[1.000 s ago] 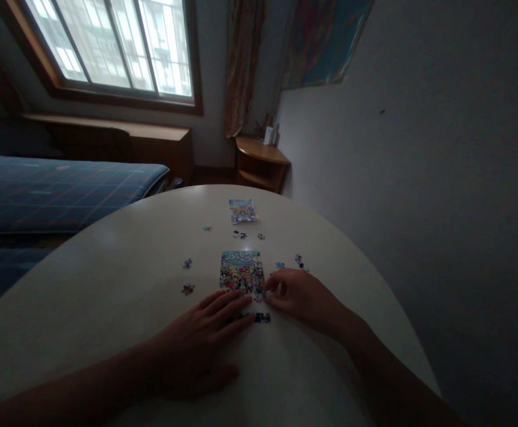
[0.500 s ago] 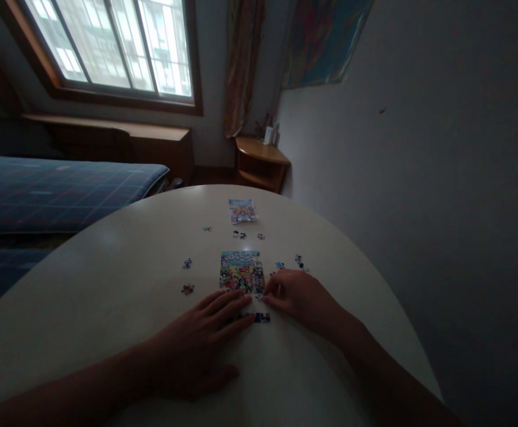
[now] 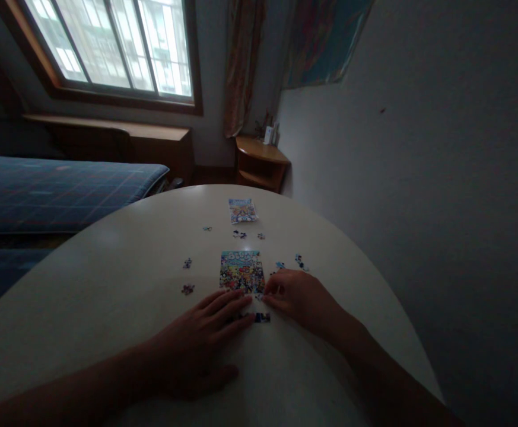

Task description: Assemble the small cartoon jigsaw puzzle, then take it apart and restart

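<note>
Jigsaw work filled the head view's middle: an assembled puzzle (image 3: 241, 270), rectangular and crowded with small colourful figures under pale lettering, lay flat near the middle of the pale rounded counter (image 3: 129, 284). The left hand (image 3: 200, 335) rested palm down at the puzzle's near edge, its fingers stretched out flat and its thumb well apart from them, gripping nothing. Two of its fingertips reached the bottom of the picture, while the index finger covered part of a dark strip (image 3: 262, 318) lying just below on the near side. The right hand (image 3: 301, 296) was at the puzzle's lower right corner, thumb and forefinger curved toward each other beside a small piece (image 3: 259, 296); whether they pinched it could not be told. Beyond that hand lay a blue piece (image 3: 280, 265) and, farther right, a dark cluster (image 3: 299, 261). Left of the puzzle were two more loose bits, an upper one (image 3: 188, 263) and a brownish one (image 3: 188, 289), apart from each other. Behind the puzzle, several small pieces (image 3: 240, 235) were spread out in front of a printed packet (image 3: 242, 211). Past the counter stood a plaid mattress (image 3: 58, 190) and a bright window (image 3: 120, 47).
</note>
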`<state>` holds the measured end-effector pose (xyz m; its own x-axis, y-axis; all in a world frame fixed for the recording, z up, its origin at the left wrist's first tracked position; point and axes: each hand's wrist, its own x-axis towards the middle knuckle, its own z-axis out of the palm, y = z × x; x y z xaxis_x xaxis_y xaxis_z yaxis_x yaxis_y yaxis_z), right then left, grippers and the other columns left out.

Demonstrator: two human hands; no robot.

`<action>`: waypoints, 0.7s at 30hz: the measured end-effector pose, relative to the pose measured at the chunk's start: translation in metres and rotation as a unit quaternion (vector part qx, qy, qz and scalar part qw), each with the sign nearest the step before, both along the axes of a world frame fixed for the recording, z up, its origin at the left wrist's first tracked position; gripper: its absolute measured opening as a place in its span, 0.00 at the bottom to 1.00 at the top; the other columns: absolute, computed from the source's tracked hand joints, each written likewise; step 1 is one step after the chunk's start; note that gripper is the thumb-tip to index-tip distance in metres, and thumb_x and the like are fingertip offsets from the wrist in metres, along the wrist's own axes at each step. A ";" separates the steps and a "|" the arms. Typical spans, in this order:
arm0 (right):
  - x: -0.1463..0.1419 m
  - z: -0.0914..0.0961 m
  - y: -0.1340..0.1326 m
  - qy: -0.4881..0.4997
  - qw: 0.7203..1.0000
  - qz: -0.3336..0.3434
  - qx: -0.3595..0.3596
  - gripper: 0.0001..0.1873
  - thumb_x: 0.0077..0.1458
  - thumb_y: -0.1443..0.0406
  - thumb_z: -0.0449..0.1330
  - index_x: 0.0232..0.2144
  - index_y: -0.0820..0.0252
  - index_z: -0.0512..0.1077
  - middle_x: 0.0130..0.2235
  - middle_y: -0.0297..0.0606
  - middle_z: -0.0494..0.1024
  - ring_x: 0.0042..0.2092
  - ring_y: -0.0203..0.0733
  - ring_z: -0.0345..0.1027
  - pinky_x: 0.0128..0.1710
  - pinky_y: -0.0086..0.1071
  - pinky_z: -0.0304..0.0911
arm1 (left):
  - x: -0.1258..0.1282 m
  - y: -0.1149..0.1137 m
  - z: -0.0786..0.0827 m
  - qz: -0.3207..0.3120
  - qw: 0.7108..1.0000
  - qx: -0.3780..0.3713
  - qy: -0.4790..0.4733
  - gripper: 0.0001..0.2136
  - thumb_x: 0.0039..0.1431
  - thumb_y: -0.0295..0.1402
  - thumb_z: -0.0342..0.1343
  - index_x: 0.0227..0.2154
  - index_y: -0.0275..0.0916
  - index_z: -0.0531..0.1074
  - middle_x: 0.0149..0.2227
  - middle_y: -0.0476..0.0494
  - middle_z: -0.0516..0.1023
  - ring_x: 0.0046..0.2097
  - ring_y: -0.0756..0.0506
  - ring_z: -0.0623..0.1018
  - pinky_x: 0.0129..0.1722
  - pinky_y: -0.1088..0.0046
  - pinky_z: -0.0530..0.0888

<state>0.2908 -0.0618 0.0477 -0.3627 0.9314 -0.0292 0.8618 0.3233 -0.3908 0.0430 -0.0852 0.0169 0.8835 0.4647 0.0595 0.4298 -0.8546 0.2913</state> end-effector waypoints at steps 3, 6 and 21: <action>-0.002 0.000 0.000 0.003 0.999 0.040 0.025 0.04 0.54 0.67 0.64 0.31 0.54 0.79 0.34 0.33 0.79 0.33 0.36 0.71 0.34 0.29 0.60 | -0.001 -0.001 -0.003 -0.002 1.000 0.007 -0.014 0.33 0.59 0.43 0.56 0.65 0.42 0.55 0.69 0.39 0.50 0.68 0.33 0.54 0.65 0.49 0.56; -0.002 -0.002 0.000 -0.004 0.997 0.068 0.038 0.06 0.55 0.68 0.63 0.30 0.54 0.80 0.35 0.34 0.79 0.34 0.37 0.72 0.36 0.30 0.62 | -0.002 -0.001 -0.005 -0.002 1.000 0.011 -0.013 0.33 0.59 0.42 0.57 0.65 0.42 0.55 0.69 0.39 0.50 0.68 0.33 0.54 0.66 0.49 0.56; 0.026 -0.008 0.021 0.044 0.995 -0.046 0.074 0.06 0.58 0.65 0.61 0.36 0.55 0.78 0.36 0.36 0.80 0.34 0.38 0.72 0.37 0.32 0.64 | -0.002 0.001 -0.003 -0.010 1.000 -0.001 0.006 0.34 0.62 0.43 0.54 0.67 0.41 0.50 0.70 0.39 0.46 0.69 0.34 0.51 0.66 0.49 0.54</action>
<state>0.3167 -0.0404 0.0393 -0.2704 0.9527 0.1389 0.8555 0.3039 -0.4193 0.0410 -0.0843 0.0137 0.8930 0.4476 0.0475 0.4168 -0.8621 0.2882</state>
